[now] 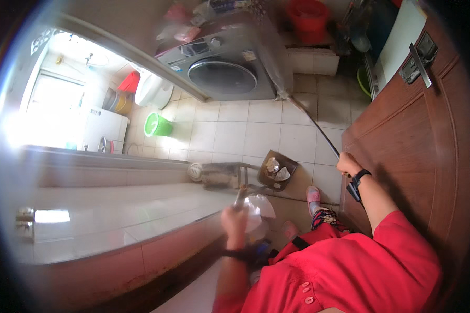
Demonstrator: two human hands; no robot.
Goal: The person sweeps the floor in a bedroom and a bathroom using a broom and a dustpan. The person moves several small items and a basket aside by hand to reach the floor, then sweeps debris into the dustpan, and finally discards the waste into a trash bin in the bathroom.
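Note:
My right hand (349,164), with a dark band on its wrist, is closed around a long thin dark pole (321,130). The pole slants away to the front corner of the grey washing machine (219,73); its far end is too blurred to make out. My left hand (235,220), smeared by motion, is closed on a light brown stick-like handle (241,195). Just beyond that hand, a brown open-topped dustpan-like container (290,169) sits on the tiles with crumpled white paper (281,174) in it. Whether the handle joins the container, I cannot tell.
A brown wooden door (407,151) stands close on my right, a low tiled wall (115,208) on my left. A worn grey-brown object (219,176) lies by the wall's end. Farther off are a green bucket (157,125) and a red bucket (308,21).

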